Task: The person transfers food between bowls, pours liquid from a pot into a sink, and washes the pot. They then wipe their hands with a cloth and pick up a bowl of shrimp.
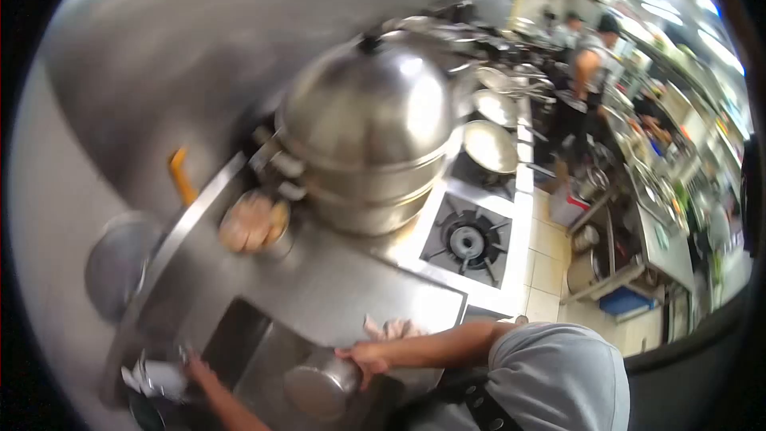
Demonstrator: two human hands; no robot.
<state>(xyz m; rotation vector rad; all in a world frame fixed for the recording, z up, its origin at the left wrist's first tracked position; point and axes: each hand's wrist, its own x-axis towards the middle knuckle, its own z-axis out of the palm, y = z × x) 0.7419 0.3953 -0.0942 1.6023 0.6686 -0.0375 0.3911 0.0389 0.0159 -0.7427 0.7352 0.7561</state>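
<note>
My right hand [367, 357] grips a round metal pot [321, 387] by its rim, tilted over the steel sink [239, 335]. My left hand [194, 365] reaches to the far left side of the sink, touching or close to a small shiny metal piece. Blur hides its fingers. White and clear items [155, 377] lie just beyond that hand. A crumpled pale cloth [392, 329] rests on the counter behind my right wrist.
A large domed steamer [367, 136] stands at the back. Beside it sits a container of brownish pieces [251, 223]. A gas burner [467, 241] and several pans [490, 146] line the stove at right. Farther off, a person [590, 72] stands in the aisle.
</note>
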